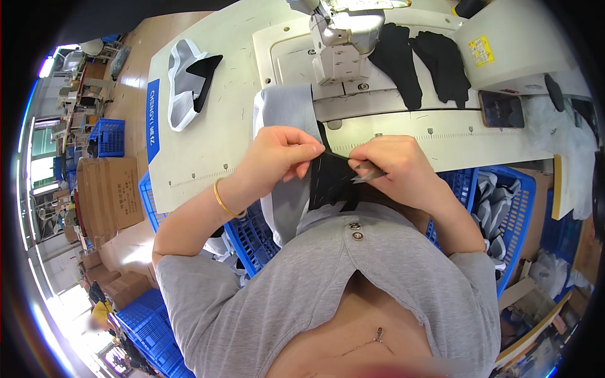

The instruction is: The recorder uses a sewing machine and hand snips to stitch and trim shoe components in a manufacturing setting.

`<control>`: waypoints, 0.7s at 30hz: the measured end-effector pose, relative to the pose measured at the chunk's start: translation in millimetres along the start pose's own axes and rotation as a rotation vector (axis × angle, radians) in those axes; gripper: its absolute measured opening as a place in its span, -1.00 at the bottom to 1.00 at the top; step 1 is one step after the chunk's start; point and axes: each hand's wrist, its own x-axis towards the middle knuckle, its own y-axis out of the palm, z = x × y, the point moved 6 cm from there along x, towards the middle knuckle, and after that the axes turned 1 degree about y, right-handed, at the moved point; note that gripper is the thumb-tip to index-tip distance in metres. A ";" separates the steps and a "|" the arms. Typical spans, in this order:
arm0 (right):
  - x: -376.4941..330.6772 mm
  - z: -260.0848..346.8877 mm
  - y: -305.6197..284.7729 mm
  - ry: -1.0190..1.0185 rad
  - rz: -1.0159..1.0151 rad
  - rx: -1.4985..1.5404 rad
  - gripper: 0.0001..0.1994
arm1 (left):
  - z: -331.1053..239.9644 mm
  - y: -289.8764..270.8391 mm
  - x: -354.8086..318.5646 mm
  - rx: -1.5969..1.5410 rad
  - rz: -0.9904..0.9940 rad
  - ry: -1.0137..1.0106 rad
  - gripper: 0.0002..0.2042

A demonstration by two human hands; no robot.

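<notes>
- From my remote seat I see the soft pale-grey fabric piece with white edging [288, 107] at the centre of the frame, draped over the front edge of the cream-white desk [233, 113]; its limp black fabric panel [329, 179] hangs between the hands and the wearer's grey button-front shirt [302, 271].
- The left hand [274, 157], at centre, has thumb and forefinger pressed together on the top edge of the black panel, its other fingers loosely curled.
- The right hand [397, 169], right of centre, has its fingers curled closed around a small pointed silver metal tool [369, 173]; thumb and forefinger seem to nip the same black edge, though I cannot see that contact fully.
- The edge runs nearly straight between the two pinches. I judge light, even tension best, as a hard pull could stretch or pucker the cloth.
- I would angle the tool's tip away from the left fingertips and the panel.
- I would let the desk carry the grey part, so its drape doesn't drag on the pinch.
- Working in front of the white metal sewing machine head [343, 53], top centre, leaves the knuckles room.
</notes>
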 end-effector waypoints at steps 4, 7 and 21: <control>-1.5 -7.3 -3.0 0.101 -0.012 0.030 -0.91 | -7.4 8.6 -22.6 0.407 -0.252 0.590 -0.95; -1.4 -7.9 -2.4 0.117 0.006 0.057 -0.91 | -18.3 11.9 -31.9 0.783 -0.277 0.968 -0.93; -1.8 -3.6 -2.3 0.043 0.015 -0.019 -0.83 | -43.0 15.5 2.8 0.969 0.136 0.959 -0.85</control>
